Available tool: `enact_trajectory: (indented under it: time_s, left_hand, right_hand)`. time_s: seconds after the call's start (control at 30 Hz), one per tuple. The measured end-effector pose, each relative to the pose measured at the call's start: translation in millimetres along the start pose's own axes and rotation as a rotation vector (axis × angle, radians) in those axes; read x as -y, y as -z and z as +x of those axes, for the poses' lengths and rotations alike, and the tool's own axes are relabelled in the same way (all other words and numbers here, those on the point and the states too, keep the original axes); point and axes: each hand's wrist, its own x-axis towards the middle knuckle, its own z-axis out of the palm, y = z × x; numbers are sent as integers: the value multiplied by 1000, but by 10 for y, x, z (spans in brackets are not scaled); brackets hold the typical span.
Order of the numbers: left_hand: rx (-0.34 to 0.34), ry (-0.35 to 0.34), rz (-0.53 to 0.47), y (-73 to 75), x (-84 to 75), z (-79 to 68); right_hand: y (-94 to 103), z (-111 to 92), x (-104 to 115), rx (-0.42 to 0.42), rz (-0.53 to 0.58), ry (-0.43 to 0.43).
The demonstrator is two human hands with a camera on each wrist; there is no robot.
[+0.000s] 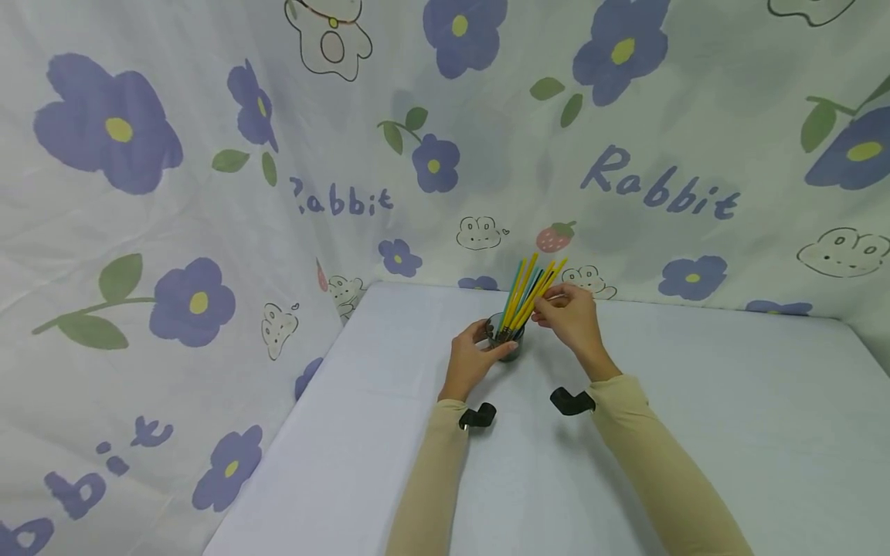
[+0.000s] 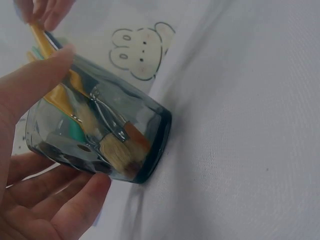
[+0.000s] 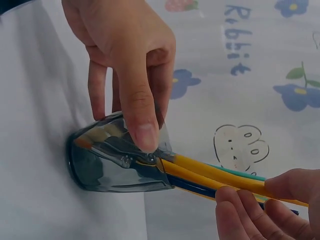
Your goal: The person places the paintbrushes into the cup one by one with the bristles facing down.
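A clear bluish glass cup (image 2: 159, 137) stands on the white table, bristle ends of several paintbrushes (image 2: 117, 152) down inside it. My left hand (image 1: 471, 361) grips the cup from the left, thumb on the near side and fingers round the other. Yellow, teal and dark blue handles (image 1: 523, 297) fan out above the rim. On their right side, my right hand (image 1: 572, 315) pinches a yellow-handled paintbrush (image 3: 220, 175) between thumb and fingers; its silver ferrule is at the cup's rim. Other handles lie close against those fingers in the right wrist view.
The white tabletop (image 1: 730, 432) spreads out around the cup. Close behind hangs a cloth (image 1: 514, 154) printed with purple flowers and rabbits, and it continues along the left side. Black wrist mounts (image 1: 573, 401) stick out from both sleeves.
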Motion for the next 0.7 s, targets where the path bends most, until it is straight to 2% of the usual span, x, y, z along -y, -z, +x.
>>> enact_trajectory:
  time_s: [0.23, 0.53, 0.7]
  left_hand:
    - [10, 10, -5, -18, 3, 8]
    - [30, 56, 27, 16, 18, 1]
    - [5, -3, 69, 75, 12, 0]
  right_hand:
    - [62, -33, -12, 1, -20, 7]
    - [269, -117, 88, -59, -41, 66]
    - [424, -171, 94, -109, -103, 119]
